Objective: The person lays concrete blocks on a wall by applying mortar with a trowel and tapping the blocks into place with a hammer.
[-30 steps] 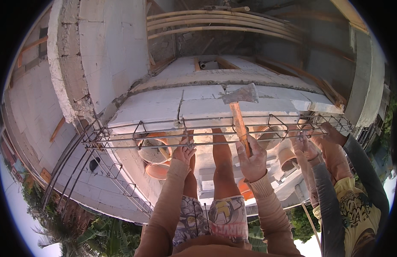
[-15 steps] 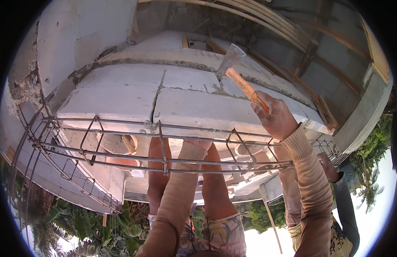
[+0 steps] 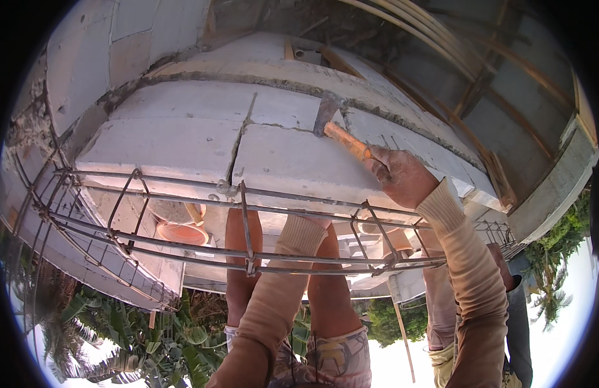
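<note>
My right hand (image 3: pixel 406 178) is closed around the orange handle of a hatchet (image 3: pixel 351 141), whose flared grey metal head points away from me. The head is over the pale wall blocks (image 3: pixel 299 155), near a joint between them; I cannot tell whether it touches. My left forearm reaches up behind the steel rebar cage (image 3: pixel 247 223). Only a sliver of my left hand (image 3: pixel 317 221) shows below the blocks' near edge, with its fingers hidden.
Rebar bars and stirrups run across in front of me and bend away at the left. An orange-brown bucket (image 3: pixel 181 233) stands below, behind the bars. Another person's arm (image 3: pixel 516 317) is at the right. Wooden boards (image 3: pixel 500 174) lie at the far right, with plants (image 3: pixel 150 343) beneath.
The hatchet has swung down and to the left, bringing its head lower over the blocks. My right hand has lowered slightly. My left forearm stays in about the same place.
</note>
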`<state>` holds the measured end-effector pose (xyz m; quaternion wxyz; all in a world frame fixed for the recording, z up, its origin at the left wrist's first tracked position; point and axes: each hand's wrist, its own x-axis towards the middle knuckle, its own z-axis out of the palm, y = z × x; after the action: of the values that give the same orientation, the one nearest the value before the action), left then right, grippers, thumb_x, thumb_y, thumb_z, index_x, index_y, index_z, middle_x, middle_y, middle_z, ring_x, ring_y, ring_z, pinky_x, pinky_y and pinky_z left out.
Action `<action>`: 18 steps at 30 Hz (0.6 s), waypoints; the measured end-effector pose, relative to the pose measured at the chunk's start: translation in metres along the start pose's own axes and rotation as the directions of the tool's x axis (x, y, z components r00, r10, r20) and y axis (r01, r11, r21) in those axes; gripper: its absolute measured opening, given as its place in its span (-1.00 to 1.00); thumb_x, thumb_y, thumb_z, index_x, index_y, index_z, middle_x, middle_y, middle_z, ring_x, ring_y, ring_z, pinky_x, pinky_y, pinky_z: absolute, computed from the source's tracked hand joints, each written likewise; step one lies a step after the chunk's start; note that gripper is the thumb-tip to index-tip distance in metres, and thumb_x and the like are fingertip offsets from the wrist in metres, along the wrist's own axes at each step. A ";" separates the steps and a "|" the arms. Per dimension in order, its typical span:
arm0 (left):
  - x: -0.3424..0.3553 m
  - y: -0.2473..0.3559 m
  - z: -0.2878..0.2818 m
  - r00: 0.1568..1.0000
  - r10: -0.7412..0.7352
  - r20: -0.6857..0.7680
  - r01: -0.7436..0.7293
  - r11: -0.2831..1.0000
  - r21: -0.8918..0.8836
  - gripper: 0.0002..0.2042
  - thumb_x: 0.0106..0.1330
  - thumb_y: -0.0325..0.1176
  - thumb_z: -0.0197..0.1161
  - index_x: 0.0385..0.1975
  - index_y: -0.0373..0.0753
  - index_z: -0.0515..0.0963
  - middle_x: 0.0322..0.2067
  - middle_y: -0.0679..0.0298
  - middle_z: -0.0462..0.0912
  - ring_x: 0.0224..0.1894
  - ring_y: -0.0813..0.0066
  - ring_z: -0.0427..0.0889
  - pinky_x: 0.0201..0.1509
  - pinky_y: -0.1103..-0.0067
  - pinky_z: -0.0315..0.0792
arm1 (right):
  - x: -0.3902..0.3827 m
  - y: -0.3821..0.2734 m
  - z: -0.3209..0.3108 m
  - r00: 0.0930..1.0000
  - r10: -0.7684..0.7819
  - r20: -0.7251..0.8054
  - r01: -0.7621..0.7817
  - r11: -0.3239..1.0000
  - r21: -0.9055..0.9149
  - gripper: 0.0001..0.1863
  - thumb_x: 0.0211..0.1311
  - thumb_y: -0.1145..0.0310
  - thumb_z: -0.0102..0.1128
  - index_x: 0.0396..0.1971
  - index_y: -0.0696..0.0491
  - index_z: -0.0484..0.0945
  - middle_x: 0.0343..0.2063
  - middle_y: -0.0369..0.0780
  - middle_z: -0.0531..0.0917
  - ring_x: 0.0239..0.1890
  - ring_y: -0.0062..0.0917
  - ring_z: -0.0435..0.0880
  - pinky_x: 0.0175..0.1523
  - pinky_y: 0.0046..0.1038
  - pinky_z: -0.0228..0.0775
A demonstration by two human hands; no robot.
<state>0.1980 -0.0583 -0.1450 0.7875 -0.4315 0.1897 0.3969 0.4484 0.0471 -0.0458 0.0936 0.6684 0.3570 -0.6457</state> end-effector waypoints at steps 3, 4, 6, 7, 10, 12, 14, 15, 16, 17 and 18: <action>-0.002 0.001 -0.001 1.000 0.012 -0.013 -0.012 0.999 -0.030 -0.42 0.53 0.16 -0.24 0.34 -0.12 0.25 0.37 0.16 0.30 0.41 0.15 0.27 0.48 0.14 0.17 | -0.006 -0.029 -0.008 0.994 0.110 -0.002 -0.109 0.994 0.017 -0.54 0.50 0.29 0.03 0.23 0.29 0.43 -0.41 0.13 0.61 -0.38 -0.30 0.63 -0.11 -0.28 0.46; -0.001 -0.001 -0.002 1.000 0.013 -0.016 -0.014 0.999 -0.042 -0.41 0.53 0.17 -0.24 0.34 -0.12 0.25 0.37 0.16 0.30 0.41 0.15 0.27 0.48 0.13 0.18 | -0.005 -0.017 -0.001 0.992 0.125 -0.029 -0.124 0.992 0.014 -0.54 0.50 0.29 0.03 0.23 0.28 0.43 -0.41 0.13 0.62 -0.38 -0.29 0.64 -0.11 -0.29 0.46; 0.001 -0.004 0.002 1.000 0.013 -0.013 -0.013 0.998 -0.060 -0.41 0.53 0.17 -0.24 0.34 -0.12 0.25 0.37 0.16 0.30 0.40 0.14 0.28 0.48 0.13 0.18 | -0.006 -0.016 0.004 0.995 0.017 -0.096 -0.023 0.998 -0.063 -0.54 0.50 0.28 0.03 0.23 0.28 0.43 -0.41 0.15 0.62 -0.39 -0.27 0.65 -0.12 -0.29 0.47; -0.001 -0.003 0.005 0.999 0.032 -0.012 -0.032 0.998 -0.060 -0.41 0.53 0.17 -0.24 0.34 -0.12 0.25 0.37 0.16 0.30 0.40 0.14 0.28 0.48 0.13 0.18 | -0.011 -0.020 0.005 0.987 -0.101 -0.127 0.083 0.987 -0.140 -0.54 0.50 0.29 0.03 0.23 0.29 0.43 -0.41 0.16 0.62 -0.40 -0.26 0.66 -0.12 -0.29 0.47; 0.004 -0.020 0.027 0.999 0.004 -0.043 -0.008 0.995 -0.101 -0.40 0.53 0.17 -0.23 0.35 -0.14 0.23 0.37 0.15 0.30 0.40 0.15 0.29 0.49 0.18 0.17 | -0.012 -0.034 -0.013 0.994 -0.104 -0.035 0.098 0.984 -0.148 -0.55 0.49 0.30 0.05 0.21 0.30 0.43 -0.42 0.18 0.61 -0.43 -0.20 0.66 -0.13 -0.28 0.48; 0.004 -0.018 0.030 0.998 0.010 -0.059 -0.016 0.995 -0.095 -0.39 0.52 0.18 -0.22 0.35 -0.14 0.23 0.37 0.15 0.30 0.40 0.16 0.29 0.48 0.20 0.18 | -0.008 -0.038 -0.019 0.998 -0.064 -0.004 0.064 0.995 -0.071 -0.55 0.48 0.32 0.06 0.20 0.31 0.44 -0.42 0.19 0.61 -0.43 -0.16 0.66 -0.13 -0.26 0.48; 0.006 -0.018 0.030 0.999 0.012 -0.038 -0.014 0.998 -0.066 -0.38 0.52 0.18 -0.21 0.36 -0.15 0.23 0.37 0.15 0.29 0.40 0.16 0.29 0.48 0.21 0.19 | 0.000 -0.017 -0.007 0.996 -0.085 -0.032 0.085 0.996 -0.018 -0.56 0.47 0.33 0.07 0.19 0.31 0.45 -0.41 0.19 0.62 -0.41 -0.14 0.67 -0.12 -0.26 0.48; 0.007 -0.020 0.029 1.000 0.008 -0.010 -0.009 0.999 -0.040 -0.38 0.51 0.19 -0.21 0.36 -0.15 0.22 0.37 0.15 0.29 0.40 0.16 0.29 0.47 0.21 0.20 | 0.002 -0.008 -0.002 0.994 -0.101 -0.035 0.101 0.995 -0.012 -0.56 0.47 0.33 0.07 0.18 0.32 0.45 -0.41 0.19 0.62 -0.41 -0.14 0.67 -0.12 -0.26 0.48; 0.007 -0.022 0.028 1.000 0.004 0.018 -0.003 1.000 -0.015 -0.38 0.51 0.19 -0.21 0.36 -0.14 0.22 0.38 0.15 0.29 0.40 0.16 0.29 0.47 0.21 0.20 | 0.002 -0.003 0.002 0.991 -0.134 -0.016 0.133 0.990 -0.042 -0.57 0.47 0.33 0.07 0.18 0.32 0.45 -0.41 0.19 0.62 -0.41 -0.16 0.67 -0.12 -0.27 0.48; 0.006 -0.023 0.027 1.000 0.021 0.015 -0.021 0.998 -0.058 -0.37 0.51 0.20 -0.21 0.37 -0.14 0.22 0.38 0.15 0.29 0.39 0.15 0.30 0.46 0.20 0.21 | 0.003 -0.007 0.002 0.993 -0.116 0.014 0.117 0.991 -0.068 -0.57 0.47 0.33 0.07 0.18 0.32 0.45 -0.41 0.19 0.62 -0.41 -0.17 0.67 -0.13 -0.27 0.48; 0.005 -0.026 0.029 0.999 0.037 0.013 -0.035 0.994 -0.102 -0.37 0.51 0.20 -0.21 0.37 -0.14 0.22 0.38 0.15 0.29 0.39 0.15 0.30 0.46 0.19 0.21 | 0.003 -0.018 -0.002 0.994 -0.099 0.045 0.103 0.990 -0.095 -0.57 0.47 0.33 0.08 0.18 0.32 0.46 -0.41 0.18 0.62 -0.41 -0.18 0.68 -0.13 -0.28 0.48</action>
<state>0.2201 -0.0400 -0.1185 0.7587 -0.4646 0.1713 0.4232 0.4388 0.0624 -0.0424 0.1003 0.6312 0.4194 -0.6447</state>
